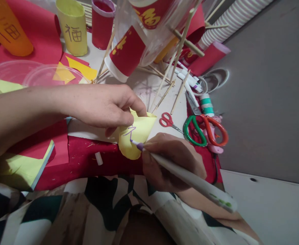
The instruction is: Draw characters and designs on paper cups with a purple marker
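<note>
My left hand [106, 105] reaches across from the left, its fingers pinching the upper rim of a small yellow paper cylinder [130, 150]. The cylinder tilts at the edge of a white board, over red cloth. In my right hand [175, 156] is a white felt-tip marker [190, 178] with a purple collar, gripped like a pen. Its tip touches the cylinder's side, at the end of a few purple strokes. A small white cap [98, 158] lies on the cloth to the left. Part of the cylinder's rim is hidden behind my left fingers.
Small red scissors [166, 119] and larger green-and-orange scissors [205, 132] lie right of the cylinder. Wooden sticks [181, 92] and red paper cups [127, 51] stand behind. A yellow cylinder [74, 30] with a purple character stands back left. A grey wall [272, 102] bounds the right.
</note>
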### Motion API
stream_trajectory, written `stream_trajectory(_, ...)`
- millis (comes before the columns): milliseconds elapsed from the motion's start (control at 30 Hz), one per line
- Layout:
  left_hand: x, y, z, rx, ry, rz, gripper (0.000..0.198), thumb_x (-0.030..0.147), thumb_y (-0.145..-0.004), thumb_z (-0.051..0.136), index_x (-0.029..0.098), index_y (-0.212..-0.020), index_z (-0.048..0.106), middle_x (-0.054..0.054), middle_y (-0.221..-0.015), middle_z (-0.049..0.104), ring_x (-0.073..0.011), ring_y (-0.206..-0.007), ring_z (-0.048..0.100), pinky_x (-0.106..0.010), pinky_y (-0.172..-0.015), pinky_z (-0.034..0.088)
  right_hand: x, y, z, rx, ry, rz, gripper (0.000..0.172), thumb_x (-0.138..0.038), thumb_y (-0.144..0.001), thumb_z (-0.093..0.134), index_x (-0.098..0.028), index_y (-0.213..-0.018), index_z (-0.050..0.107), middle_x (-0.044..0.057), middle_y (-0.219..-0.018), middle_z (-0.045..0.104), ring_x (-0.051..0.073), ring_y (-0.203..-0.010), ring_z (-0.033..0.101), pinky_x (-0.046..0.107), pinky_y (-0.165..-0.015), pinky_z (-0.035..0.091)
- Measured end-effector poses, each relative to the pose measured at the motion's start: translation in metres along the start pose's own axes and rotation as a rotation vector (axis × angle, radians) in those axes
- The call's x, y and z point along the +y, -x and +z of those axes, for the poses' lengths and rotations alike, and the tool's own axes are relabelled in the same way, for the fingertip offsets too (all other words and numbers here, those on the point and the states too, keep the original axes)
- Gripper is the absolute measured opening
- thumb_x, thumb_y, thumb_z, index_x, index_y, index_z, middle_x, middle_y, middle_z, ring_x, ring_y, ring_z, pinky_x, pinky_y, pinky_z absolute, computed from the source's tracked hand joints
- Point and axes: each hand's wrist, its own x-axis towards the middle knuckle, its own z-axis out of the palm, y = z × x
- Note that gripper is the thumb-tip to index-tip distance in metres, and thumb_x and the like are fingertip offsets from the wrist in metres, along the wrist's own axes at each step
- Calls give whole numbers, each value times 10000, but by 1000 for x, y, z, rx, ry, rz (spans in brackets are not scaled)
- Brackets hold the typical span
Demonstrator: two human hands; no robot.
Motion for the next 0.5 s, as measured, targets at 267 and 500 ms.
stream_trajectory(267,1,0,0,-2,9,-17,390,224,-899,542,287,-1205,776,38,-762,736,-134,-664,670,-209,-624,496,-2,1,4,21,-46,19,182,-59,-736,623,-193,-859,605,10,-612,673,130,-447,602,244,-383,470)
stream_trajectory(500,-2,0,0,21,13,33,336,253,-909,553,282,-1154,781,52,-686,692,-109,-619,640,-183,-592,476,1,2,1,173,-6,63,235,-69,-772,630,-217,-953,600,-8,-687,670,120,-495,620,241,-440,499)
